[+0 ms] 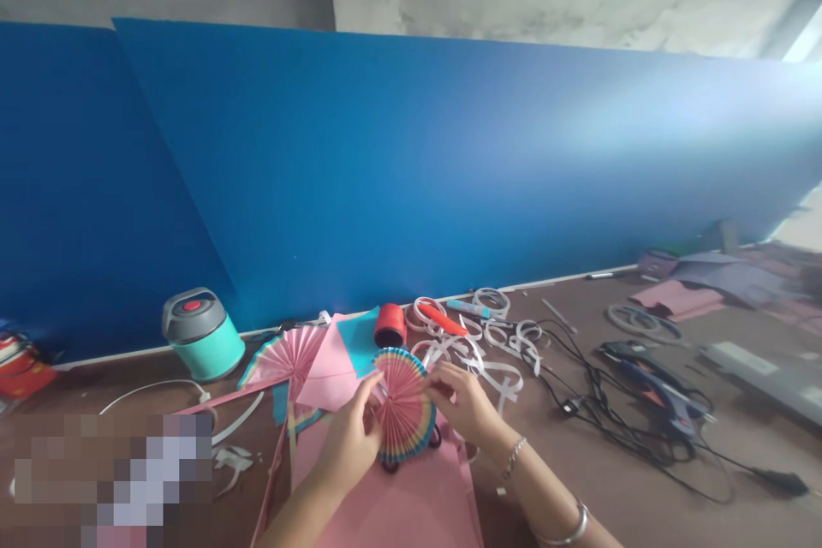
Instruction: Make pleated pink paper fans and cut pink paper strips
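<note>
Between my two hands is a round pleated paper fan (406,411), pink in the middle with yellow and blue bands along its scalloped edge. My left hand (356,432) pinches its left side, thumb and fingers close together. At the upper right edge, my right hand (462,398) grips the fan with bent fingers. Beneath it lies a pink sheet (411,505), with a dark loop partly showing behind the fan. Another pleated fan (292,360) rests to the left, near pink paper (330,368) and blue paper (358,336).
A turquoise container (209,347) with a grey lid stands at the left. Behind the fan sit a red roll (390,325), a red cutter-like tool (443,319) and curled white strips (472,351). A glue gun (668,398) and black cables (597,394) lie right; a blue partition (449,171) rises behind.
</note>
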